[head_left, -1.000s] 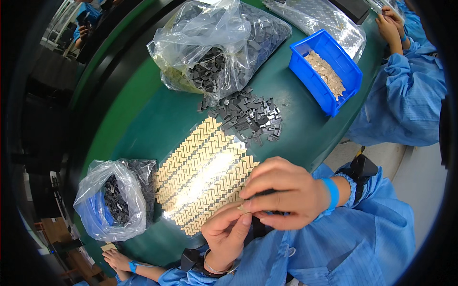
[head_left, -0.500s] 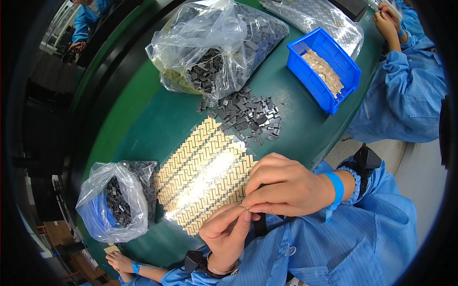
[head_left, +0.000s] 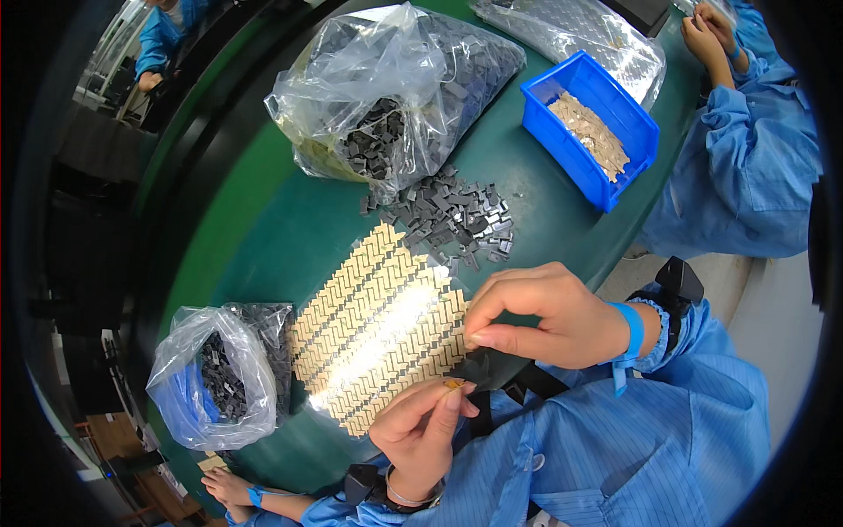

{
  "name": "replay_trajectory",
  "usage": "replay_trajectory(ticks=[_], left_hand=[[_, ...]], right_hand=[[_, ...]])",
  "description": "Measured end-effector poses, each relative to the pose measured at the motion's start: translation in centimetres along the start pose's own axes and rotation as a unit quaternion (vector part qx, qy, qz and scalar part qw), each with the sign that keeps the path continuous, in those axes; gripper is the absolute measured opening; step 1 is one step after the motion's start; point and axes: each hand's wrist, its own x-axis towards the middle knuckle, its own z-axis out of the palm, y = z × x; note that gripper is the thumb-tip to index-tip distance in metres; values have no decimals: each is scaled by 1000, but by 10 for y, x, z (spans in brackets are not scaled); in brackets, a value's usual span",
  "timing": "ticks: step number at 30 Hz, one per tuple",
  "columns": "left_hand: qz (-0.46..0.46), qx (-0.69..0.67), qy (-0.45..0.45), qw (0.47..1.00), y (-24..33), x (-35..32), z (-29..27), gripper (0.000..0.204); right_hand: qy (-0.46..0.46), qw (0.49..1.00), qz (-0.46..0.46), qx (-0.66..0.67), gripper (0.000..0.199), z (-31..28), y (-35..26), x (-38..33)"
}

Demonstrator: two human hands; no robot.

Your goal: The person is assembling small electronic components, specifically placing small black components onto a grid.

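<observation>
My left hand (head_left: 420, 430) is closed in a pinch on a small dark part with a yellowish face (head_left: 453, 384), mostly covered by my fingertips. Up and to its right, my right hand (head_left: 549, 318) has thumb and forefinger together at the right edge of a sheet of tan adhesive pieces (head_left: 351, 307); whatever lies between those fingertips is too small to tell. The sheet carries slanting rows of tan pieces on a clear backing, with a bright glare across its middle. Beyond it lies a loose pile of small black plastic parts (head_left: 457, 211).
A large clear bag of black parts (head_left: 386, 97) lies at the back, a smaller open bag (head_left: 215, 378) at left. A blue bin (head_left: 590, 127) holds tan scraps. Bubble wrap (head_left: 606, 44) lies behind it on the green table (head_left: 263, 228). Co-workers' hands show at far right and lower left.
My hands have come apart: the right has moved up and right, away from the left, to the sheet's edge. My left hand has stayed, and the small part in it now shows.
</observation>
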Motion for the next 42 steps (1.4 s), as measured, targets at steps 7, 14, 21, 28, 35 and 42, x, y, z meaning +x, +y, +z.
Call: replay_trajectory(ticks=[7,14,21,28,35,42], left_hand=[[-35,-148,60,986,-4,-2,9,16],[-40,-91,85,991,-4,-3,12,17],[26,-103,88,991,-6,0,6,16],[65,-104,133,983,-10,3,10,16],[94,-30,149,984,-8,2,11,13],[120,-23,141,982,-9,1,14,13]], right_hand=[[-25,988,63,135,15,20,11,-12],[-4,997,10,82,13,24,8,-10],[-57,998,-12,26,12,22,7,-7],[-30,990,59,122,17,30,9,-10],[-16,978,104,178,18,29,8,-11],[-25,976,97,192,18,30,6,-13]])
